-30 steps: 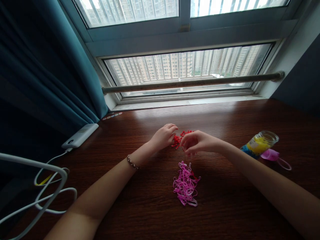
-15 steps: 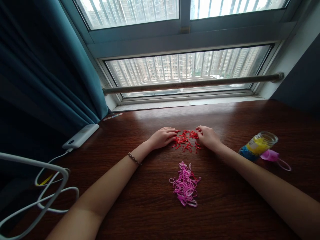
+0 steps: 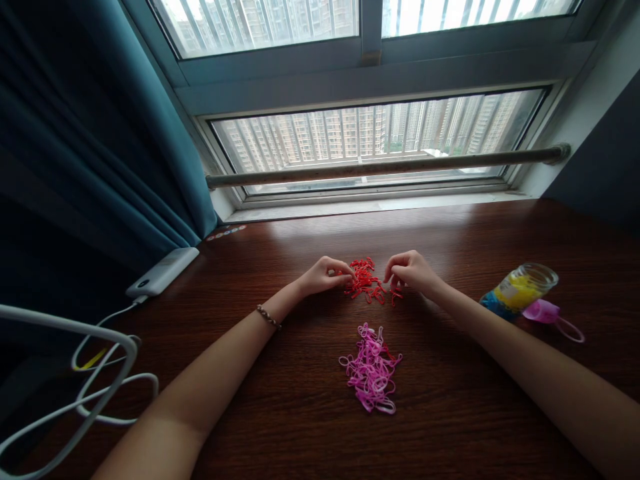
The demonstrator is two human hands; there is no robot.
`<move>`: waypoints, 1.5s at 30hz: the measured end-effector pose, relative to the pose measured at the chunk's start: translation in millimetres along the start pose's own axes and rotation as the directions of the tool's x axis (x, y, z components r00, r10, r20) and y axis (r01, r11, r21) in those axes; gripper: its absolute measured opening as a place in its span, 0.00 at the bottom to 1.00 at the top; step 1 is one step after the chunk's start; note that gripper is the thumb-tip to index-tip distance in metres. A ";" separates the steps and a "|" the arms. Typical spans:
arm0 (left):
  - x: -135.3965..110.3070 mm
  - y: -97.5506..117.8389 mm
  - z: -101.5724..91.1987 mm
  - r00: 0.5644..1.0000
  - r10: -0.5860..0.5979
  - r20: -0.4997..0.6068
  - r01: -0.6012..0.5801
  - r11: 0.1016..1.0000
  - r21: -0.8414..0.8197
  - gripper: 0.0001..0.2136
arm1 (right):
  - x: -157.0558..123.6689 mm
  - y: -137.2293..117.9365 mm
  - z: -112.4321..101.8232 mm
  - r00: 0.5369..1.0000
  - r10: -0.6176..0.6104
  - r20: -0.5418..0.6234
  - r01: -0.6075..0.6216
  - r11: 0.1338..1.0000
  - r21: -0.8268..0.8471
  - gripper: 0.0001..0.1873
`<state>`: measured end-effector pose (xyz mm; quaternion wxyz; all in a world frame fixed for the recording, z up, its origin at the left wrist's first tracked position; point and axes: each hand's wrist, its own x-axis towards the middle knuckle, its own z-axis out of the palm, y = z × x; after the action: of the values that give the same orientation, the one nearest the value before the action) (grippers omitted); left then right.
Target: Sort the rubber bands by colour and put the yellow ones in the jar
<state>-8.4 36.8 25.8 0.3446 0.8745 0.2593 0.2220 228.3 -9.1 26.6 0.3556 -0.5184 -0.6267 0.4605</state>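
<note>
A loose pile of small red rubber bands (image 3: 363, 279) lies on the brown wooden table between my hands. My left hand (image 3: 327, 275) touches the pile's left edge, thumb and fingertips drawn together; whether a band is between them is hidden. To the right, my right hand (image 3: 411, 272) hovers low over the table with bent fingers and a gap between index finger and thumb. Just under its fingertips lie a few stray red bands (image 3: 395, 295). Nearer to me rests a heap of pink and purple rubber bands (image 3: 371, 373), with a red one among them.
A tilted glass jar (image 3: 523, 287) with yellow and blue contents lies at the right, beside a purple lid with a loop (image 3: 555, 317). On the left are a white power bank (image 3: 163, 272) and white cables (image 3: 113, 363). A window with a metal rail (image 3: 380, 168) stands behind.
The red bands on the right side have moved left into a tighter pile. My right fingers have lowered towards the stray bands, and my left fingers have drawn together at the pile's edge.
</note>
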 end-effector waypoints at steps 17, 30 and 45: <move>6.0 -19.6 7.2 0.862 -0.161 -0.480 0.133 0.987 -0.092 0.13 | -6.8 -8.1 -5.4 0.977 -0.153 0.147 0.114 0.962 0.246 0.13; -22.9 7.3 31.4 0.704 -0.134 -0.697 0.183 0.983 -0.005 0.22 | -18.4 -16.7 9.7 0.962 -0.132 0.238 0.096 0.983 0.155 0.08; -76.8 59.4 68.8 0.880 0.092 -0.465 0.045 0.960 0.275 0.21 | -93.9 -21.8 33.5 0.970 0.065 0.234 0.040 0.907 -0.418 0.10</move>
<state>-10.4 -80.6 6.7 0.1420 0.8363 0.3535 0.3944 210.0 -108.6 39.4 0.1534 -0.5264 -0.7464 0.3771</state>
